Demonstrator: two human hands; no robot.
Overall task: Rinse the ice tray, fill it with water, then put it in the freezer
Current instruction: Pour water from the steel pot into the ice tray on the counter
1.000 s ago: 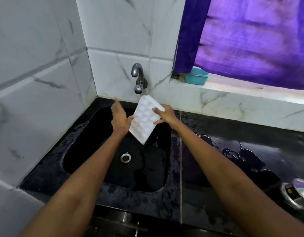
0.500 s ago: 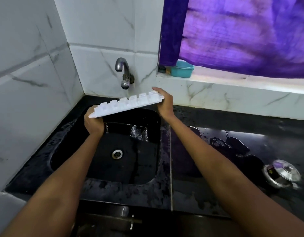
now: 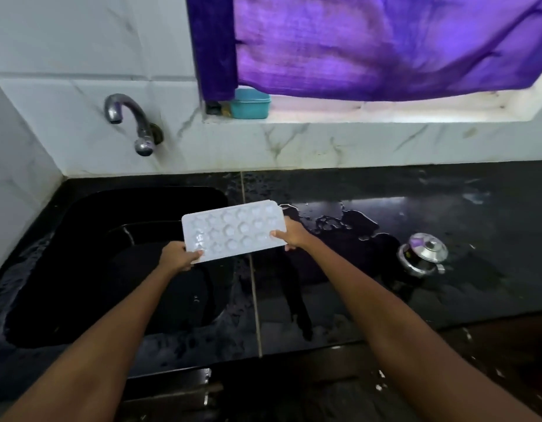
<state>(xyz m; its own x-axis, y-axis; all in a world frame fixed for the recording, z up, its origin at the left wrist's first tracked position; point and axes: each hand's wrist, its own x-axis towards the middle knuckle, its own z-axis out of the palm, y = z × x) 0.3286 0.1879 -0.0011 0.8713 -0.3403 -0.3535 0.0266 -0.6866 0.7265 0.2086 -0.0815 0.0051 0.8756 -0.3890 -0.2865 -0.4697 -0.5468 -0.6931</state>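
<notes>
Since the earlier frame, both hands are bringing the ice tray (image 3: 234, 231) down and away from the tap (image 3: 132, 123), turning it from a raised, edge-on tilt to a nearly level pose with its cavities facing up. It is now hanging over the seam where the black sink (image 3: 117, 269) meets the wet surface (image 3: 370, 300). The left hand (image 3: 178, 256) is pinching the near-left corner, thumb lying on the rim; the right hand (image 3: 289, 234) is closing around the right short end, fingers curling under. No stream is showing at the tap.

Handling, judged: the tray is looking like thin moulded plastic, light when empty, moderately stiff yet liable to twist along its length. Wet, it is likely slippery. Some cavities are glistening, but how much water they are holding cannot be told. Once filled it is becoming heavier and prone to spilling at any tilt, so gripping the 2 short ends and keeping it level is the sound choice.

A steel lidded pot (image 3: 423, 254) is standing well apart, to the right.
</notes>
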